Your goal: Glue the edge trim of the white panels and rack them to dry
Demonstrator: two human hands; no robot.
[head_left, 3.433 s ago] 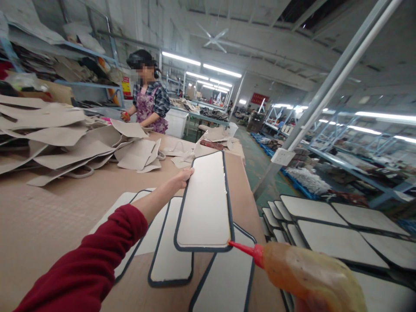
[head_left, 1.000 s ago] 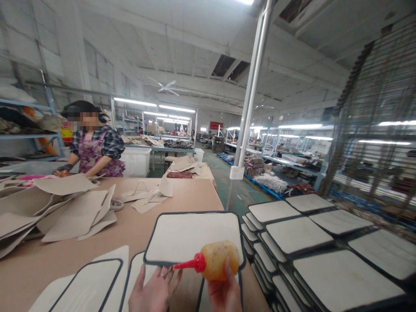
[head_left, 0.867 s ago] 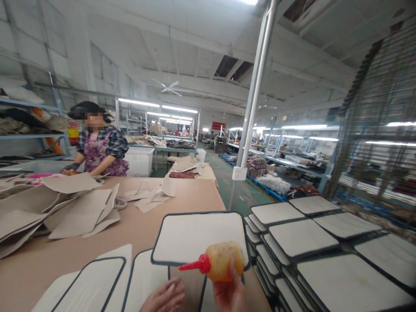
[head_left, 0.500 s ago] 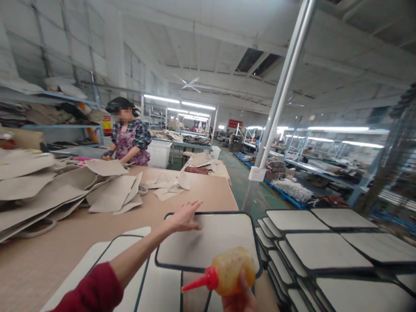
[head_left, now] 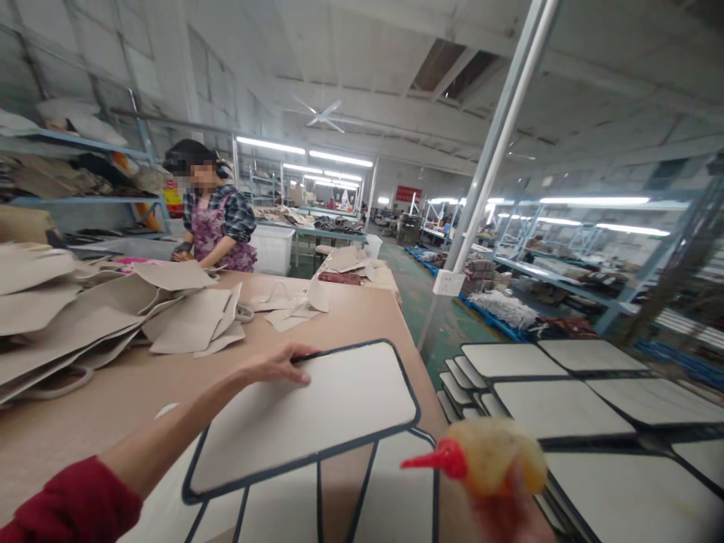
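Observation:
My left hand (head_left: 286,363) grips the far edge of a pale rectangular panel (head_left: 333,400) with rounded corners and a dark border. The panel is tilted and lies over several similar pale panels (head_left: 283,498) on the tabletop. At the lower right, my right hand (head_left: 509,505) is wrapped round a squeeze bottle (head_left: 503,456) of yellowish glue-like liquid. Its red pointed nozzle faces left, apart from the panel. The right fingers are partly blurred and cut off by the bottom edge.
Stacks of dark-edged panels (head_left: 566,407) stand to the right. Loose beige pieces (head_left: 102,317) pile up on the left of the brown table (head_left: 362,309). A co-worker (head_left: 212,219) in a patterned apron stands across it. A slanted pole with a socket box (head_left: 449,283) rises beyond the table corner.
My left hand has closed on the panel's far edge, and the panel has shifted left and tilted. The bottle in my right hand has moved right, away from the panel.

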